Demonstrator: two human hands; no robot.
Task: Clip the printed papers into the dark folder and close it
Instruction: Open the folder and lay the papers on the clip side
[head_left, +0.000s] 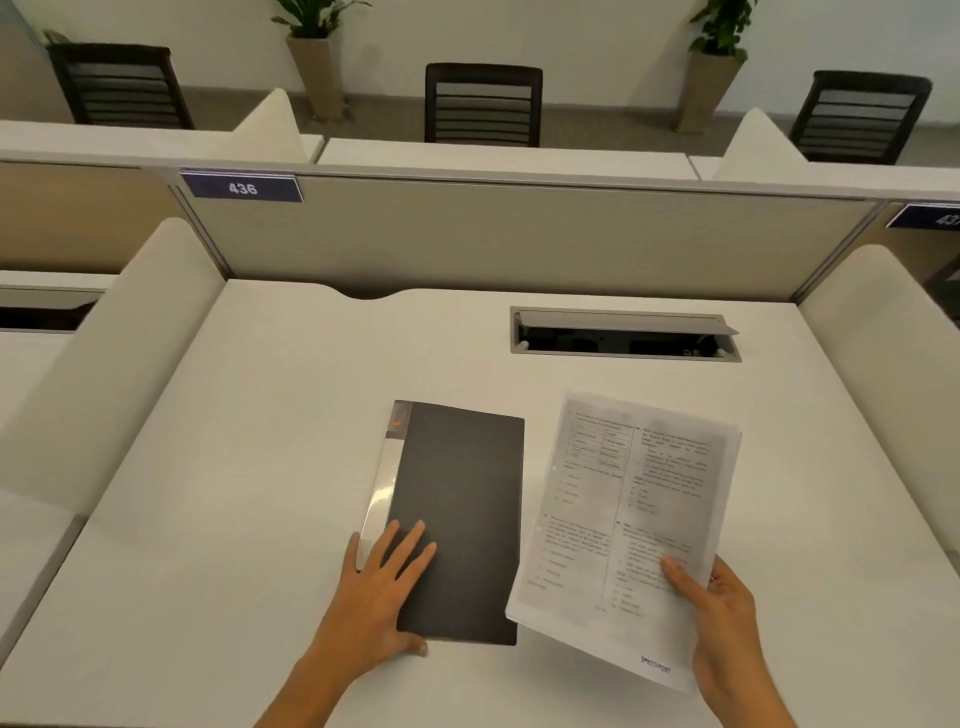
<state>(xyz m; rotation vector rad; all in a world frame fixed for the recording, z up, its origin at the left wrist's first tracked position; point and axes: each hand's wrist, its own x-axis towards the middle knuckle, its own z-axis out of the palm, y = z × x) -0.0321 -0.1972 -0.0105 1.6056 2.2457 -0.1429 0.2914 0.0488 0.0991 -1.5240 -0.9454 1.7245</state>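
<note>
The dark folder (457, 519) lies closed and flat on the white desk (234, 493), its silvery spine away from the papers. The left hand (379, 592) rests on its near corner, fingers spread flat, gripping nothing. Just beside the folder, the right hand (722, 618) pinches the printed papers (623, 525) at their near edge, thumb on top (they look light and floppy, likely to fan). The stiff cover probably opens best from its free edge nearest the papers.

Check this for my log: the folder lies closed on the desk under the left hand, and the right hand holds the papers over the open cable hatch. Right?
Not quite. The head view shows the right hand holding the papers beside the folder, well short of the cable hatch. The rest stands: the folder lies closed on the desk under the left hand.
</note>
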